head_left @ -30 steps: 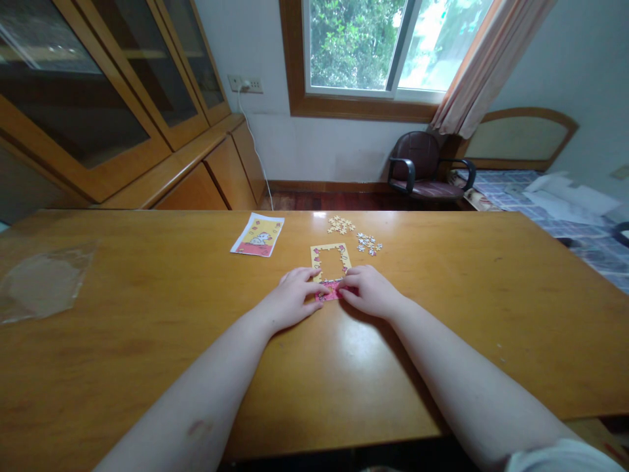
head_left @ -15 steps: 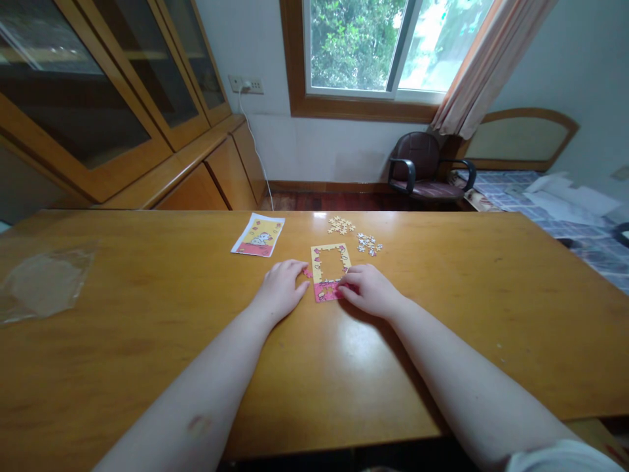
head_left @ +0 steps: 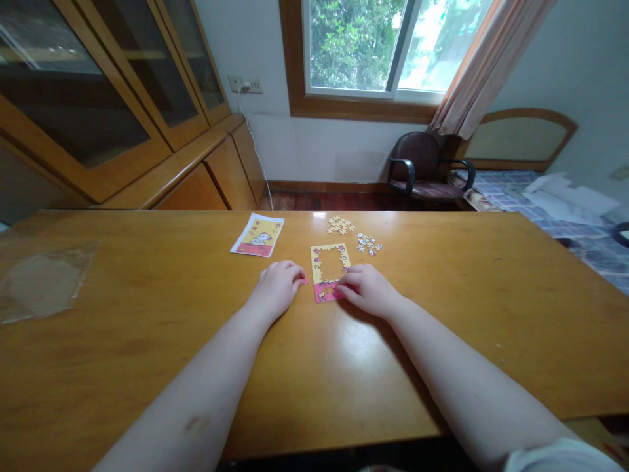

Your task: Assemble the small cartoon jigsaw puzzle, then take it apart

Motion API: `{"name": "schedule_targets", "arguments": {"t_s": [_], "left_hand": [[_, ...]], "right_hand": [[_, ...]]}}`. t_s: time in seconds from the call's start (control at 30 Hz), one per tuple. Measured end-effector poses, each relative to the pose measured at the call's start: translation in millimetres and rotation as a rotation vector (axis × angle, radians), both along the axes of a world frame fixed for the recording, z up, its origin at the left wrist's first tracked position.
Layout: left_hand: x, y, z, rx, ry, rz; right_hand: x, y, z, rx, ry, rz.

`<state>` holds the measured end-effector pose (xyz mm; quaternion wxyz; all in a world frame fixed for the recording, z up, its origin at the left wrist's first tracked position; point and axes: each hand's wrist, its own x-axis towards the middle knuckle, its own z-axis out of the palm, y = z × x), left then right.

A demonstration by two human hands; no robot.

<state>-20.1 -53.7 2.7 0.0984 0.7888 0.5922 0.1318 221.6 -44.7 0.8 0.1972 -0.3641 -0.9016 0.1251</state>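
The left hand (head_left: 279,286) pinches a pink puzzle piece (head_left: 305,282) between its fingers — only a sliver shows, just left of the part-built puzzle (head_left: 316,270) on the table (head_left: 373,393). The right hand (head_left: 369,290) hides the puzzle's lower right corner; its fingers are bent, but I cannot tell whether they grip anything. Beyond, the loose yellow pieces (head_left: 340,227) blur together. The right sleeve (head_left: 555,459) is cut off below.
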Motion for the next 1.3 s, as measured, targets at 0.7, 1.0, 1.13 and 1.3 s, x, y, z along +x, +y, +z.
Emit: {"name": "schedule_targets", "arguments": {"t_s": [0.7, 1.0, 1.13, 1.3], "left_hand": [[12, -7, 5.3, -0.241, -0.433, -0.014], [25, -13, 1.0, -0.468, -0.813, 0.011], [26, -13, -1.4, -0.472, -0.819, 0.027], [25, -12, -3.1, -0.483, -0.836, 0.035]], "right_hand": [[-3, -3, 0.3, 0.011, 0.076, 0.007], [-8, -7, -3.1, 0.078, 0.094, 0.014], [-9, -6, -3.6, 0.098, 0.091, 0.017], [-9, -7, -3.0, 0.099, 0.104, 0.019]]}}
